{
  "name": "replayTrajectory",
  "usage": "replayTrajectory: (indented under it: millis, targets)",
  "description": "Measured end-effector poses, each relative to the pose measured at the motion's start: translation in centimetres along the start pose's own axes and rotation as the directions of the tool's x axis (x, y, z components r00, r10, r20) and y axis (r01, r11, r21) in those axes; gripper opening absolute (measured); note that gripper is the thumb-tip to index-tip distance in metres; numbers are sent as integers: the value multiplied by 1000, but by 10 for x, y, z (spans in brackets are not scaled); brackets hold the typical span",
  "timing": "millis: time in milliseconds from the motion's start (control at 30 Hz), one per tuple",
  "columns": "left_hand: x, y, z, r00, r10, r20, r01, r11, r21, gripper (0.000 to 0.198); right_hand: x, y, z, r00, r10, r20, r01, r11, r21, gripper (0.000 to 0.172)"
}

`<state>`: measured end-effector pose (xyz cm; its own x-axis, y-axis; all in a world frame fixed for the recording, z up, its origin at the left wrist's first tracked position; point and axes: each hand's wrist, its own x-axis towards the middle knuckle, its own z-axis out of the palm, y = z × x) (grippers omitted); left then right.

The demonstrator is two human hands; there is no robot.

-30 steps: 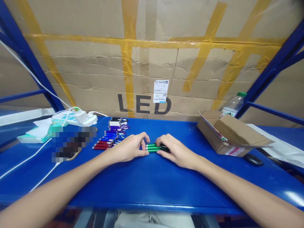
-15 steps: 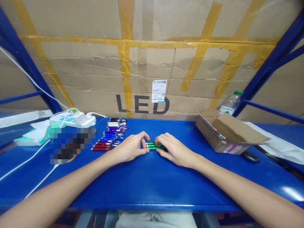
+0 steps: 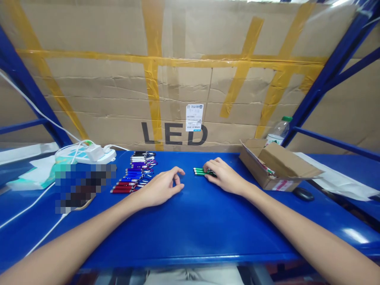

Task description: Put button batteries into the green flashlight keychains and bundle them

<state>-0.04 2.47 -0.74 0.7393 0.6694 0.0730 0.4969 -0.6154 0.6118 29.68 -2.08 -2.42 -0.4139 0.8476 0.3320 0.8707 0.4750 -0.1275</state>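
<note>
Green torches (image 3: 201, 171), a small bundle of them, lie on the blue bench (image 3: 190, 225) just right of the frame's centre, silver tips pointing left. In the head view the right hand (image 3: 225, 177) covers their right ends, its fingers (image 3: 213, 164) curled down over the black tails and touching them; whether they actually pinch the bundle I cannot tell. Left of centre, the left hand (image 3: 162, 187) rests on the bench, well apart from the green torches, with nothing in it. Its thumb and forefinger bend toward each other with a narrow gap between them, the other fingers loosely curled.

Further left, a neat row of torches (image 3: 135, 173) runs from the middle of the frame toward the back: red nearest, then blue, purple, silver and black, each with a clip at its right end. Beyond that, at the left, a white power strip (image 3: 89, 155) sits with white cables trailing off toward the lower left edge, and a blurred-out patch lies beside it.

On the right, an open cardboard box (image 3: 279, 168) stands on the bench, near the right hand. Behind it a clear bottle with a green cap (image 3: 277, 132) stands against the blue frame. A dark computer mouse (image 3: 303, 194) lies just right of the box. Across the back, a big taped carton marked LED (image 3: 175, 133) fills the upper frame.
</note>
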Motion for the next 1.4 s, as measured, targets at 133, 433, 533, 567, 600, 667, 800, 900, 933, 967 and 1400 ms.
replayTrajectory:
  millis: [133, 433, 533, 567, 600, 667, 800, 900, 933, 967, 1400]
  targets:
    - [0, 0, 0, 1000, 4, 0, -4, 1000, 12, 38, -2, 31, -1, 995, 98, -26, -100, 993, -64, 4]
    - [0, -1, 1, 1000, 13, -3, -13, 1000, 19, 36, -2, 75, 4, 950, 289, -118, -307, 932, -191, 11]
    - [0, -1, 1, 1000, 16, -1, -16, 1000, 26, 36, 1, 79, 9, 945, 299, -131, -323, 916, -237, 18]
    - [0, 0, 1, 1000, 15, 0, -15, 999, 29, 36, 2, 78, 10, 945, 297, -134, -322, 912, -253, 20]
    - [0, 0, 1, 1000, 15, 2, -15, 999, 32, 36, 2, 77, 11, 946, 293, -140, -321, 908, -268, 20]
    - [0, 0, 2, 1000, 17, 2, -17, 999, 30, 36, 4, 72, 12, 945, 284, -162, -321, 900, -294, 21]
    - [0, -1, 2, 1000, 27, -8, -26, 999, 25, 35, 6, 61, 13, 944, 266, -196, -318, 894, -317, 22]
    - [0, -2, 2, 999, 38, -12, -38, 999, 39, 34, 7, 57, 14, 957, 247, -153, -283, 911, -300, 19]
    - [0, -2, 2, 999, 40, -10, -40, 998, 47, 34, 6, 57, 15, 959, 246, -138, -277, 915, -293, 20]
    - [-1, -2, 2, 999, 40, -7, -40, 998, 55, 34, 6, 57, 16, 960, 250, -128, -277, 917, -286, 21]
    - [-2, -1, 2, 996, 91, 2, -91, 990, 112, 33, 5, 67, 22, 943, 320, -92, -333, 897, -290, 35]
